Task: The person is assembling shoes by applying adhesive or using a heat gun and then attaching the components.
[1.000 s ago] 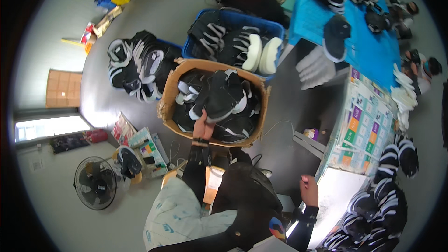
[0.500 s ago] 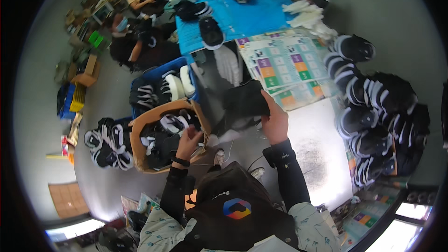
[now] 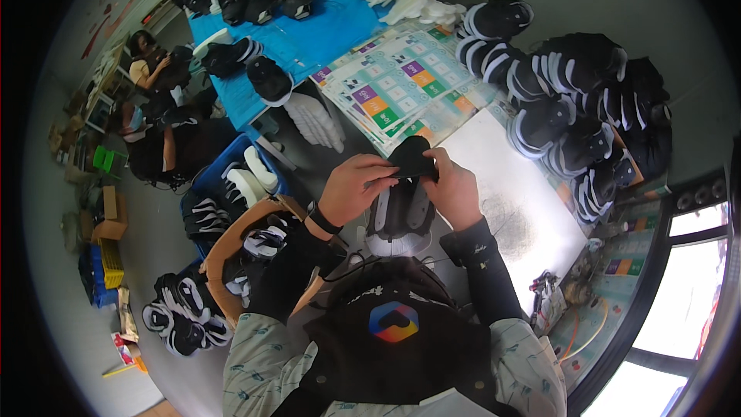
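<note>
We judge handling unfinished: the left hand and right hand together pinch one black shoe upper beside the white tabletop, while more lie in the cardboard box.

The left hand and right hand pinch a black piece, seemingly a shoe upper, its pale end toward the apron. At left, a carton of black-and-white pieces stands just beside a blue tub. Ahead lie printed sheets; rightward, stacks border a white worktop.
</note>
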`<state>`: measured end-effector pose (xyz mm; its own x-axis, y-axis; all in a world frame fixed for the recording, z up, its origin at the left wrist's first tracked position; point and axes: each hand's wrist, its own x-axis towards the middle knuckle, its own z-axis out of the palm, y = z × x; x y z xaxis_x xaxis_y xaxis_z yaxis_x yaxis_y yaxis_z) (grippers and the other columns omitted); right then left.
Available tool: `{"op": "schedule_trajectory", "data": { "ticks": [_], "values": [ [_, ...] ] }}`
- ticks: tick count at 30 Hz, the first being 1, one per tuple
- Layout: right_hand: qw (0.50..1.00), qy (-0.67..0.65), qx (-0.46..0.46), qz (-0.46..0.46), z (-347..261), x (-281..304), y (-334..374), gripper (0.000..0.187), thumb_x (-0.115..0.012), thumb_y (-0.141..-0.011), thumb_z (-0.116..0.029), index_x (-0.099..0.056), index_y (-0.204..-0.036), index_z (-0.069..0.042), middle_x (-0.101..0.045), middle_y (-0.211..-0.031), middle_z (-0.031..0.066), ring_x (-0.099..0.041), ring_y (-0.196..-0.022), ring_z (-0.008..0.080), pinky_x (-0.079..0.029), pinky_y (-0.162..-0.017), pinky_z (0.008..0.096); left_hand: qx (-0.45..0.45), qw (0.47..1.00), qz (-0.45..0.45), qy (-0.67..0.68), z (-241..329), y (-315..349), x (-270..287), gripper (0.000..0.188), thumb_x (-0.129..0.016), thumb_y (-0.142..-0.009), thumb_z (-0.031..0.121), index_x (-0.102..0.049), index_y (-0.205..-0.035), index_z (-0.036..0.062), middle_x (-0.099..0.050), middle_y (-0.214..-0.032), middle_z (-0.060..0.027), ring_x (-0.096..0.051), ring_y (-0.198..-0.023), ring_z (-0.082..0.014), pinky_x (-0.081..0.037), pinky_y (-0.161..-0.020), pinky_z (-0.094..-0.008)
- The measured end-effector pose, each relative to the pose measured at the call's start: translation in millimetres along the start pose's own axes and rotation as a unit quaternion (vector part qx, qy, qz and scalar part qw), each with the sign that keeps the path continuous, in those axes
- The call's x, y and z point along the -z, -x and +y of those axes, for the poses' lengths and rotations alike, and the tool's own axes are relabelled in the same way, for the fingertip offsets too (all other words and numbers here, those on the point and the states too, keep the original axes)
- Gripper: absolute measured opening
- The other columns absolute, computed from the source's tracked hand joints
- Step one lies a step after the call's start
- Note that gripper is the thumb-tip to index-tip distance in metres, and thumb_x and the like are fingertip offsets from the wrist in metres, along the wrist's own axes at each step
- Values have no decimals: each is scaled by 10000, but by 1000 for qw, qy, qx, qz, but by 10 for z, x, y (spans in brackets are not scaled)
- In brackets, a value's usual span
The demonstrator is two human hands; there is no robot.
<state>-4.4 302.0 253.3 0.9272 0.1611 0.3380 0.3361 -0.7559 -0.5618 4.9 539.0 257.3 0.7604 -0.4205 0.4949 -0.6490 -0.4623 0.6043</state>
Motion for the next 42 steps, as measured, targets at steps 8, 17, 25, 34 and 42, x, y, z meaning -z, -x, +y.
{"op": "schedule_trajectory", "data": {
  "ticks": [8, 17, 25, 34, 42],
  "values": [
    [1000, 11, 10, 12, 0, -149, 172, 373, -739, -850, -143, -587, -1186, -87, -731, -875, 186, -718, -755, 386, -571, -672, 465, 134, 976, -27, 173, -83, 153, -76, 185, -786, -934, 97, -792, -1099, 13, -717, -1108, -95, -717, -842, -154, -587, -665, -261],
    [998, 45, 43, 19, -128, -181, 203, 351, -741, -836, -142, -593, -1150, -88, -727, -862, 159, -715, -731, 370, -572, -660, 458, 135, 977, -22, 166, -82, 272, -14, 166, -768, -938, 84, -783, -1090, 17, -714, -1055, -89, -711, -835, -178, -579, -690, -293],
    [998, 38, 36, 29, -99, -196, 258, 368, -756, -825, -150, -610, -1157, -87, -717, -841, 148, -712, -735, 369, -574, -661, 450, -34, 997, 52, -55, 2, 246, -135, 175, -730, -924, 60, -749, -1097, 46, -706, -991, -106, -687, -831, -303, -555, -676, -368],
    [974, -194, -41, 112, 44, -496, 514, 336, -879, -848, -160, -705, -1100, -22, -709, -919, 102, -692, -777, 203, -558, -713, 314, 125, 986, 99, 52, -108, 343, -307, 64, -690, -971, 84, -685, -1000, 27, -683, -936, -129, -673, -813, -357, -523, -686, -405],
    [960, -171, -66, 213, -114, -653, 480, 121, -764, -945, -118, -696, -948, -18, -724, -931, 141, -696, -769, 305, -541, -698, 368, 157, 980, 106, 52, -200, 359, -365, 71, -690, -976, 88, -675, -999, 22, -678, -933, -154, -678, -791, -351, -518, -675, -392]
  ]
}}
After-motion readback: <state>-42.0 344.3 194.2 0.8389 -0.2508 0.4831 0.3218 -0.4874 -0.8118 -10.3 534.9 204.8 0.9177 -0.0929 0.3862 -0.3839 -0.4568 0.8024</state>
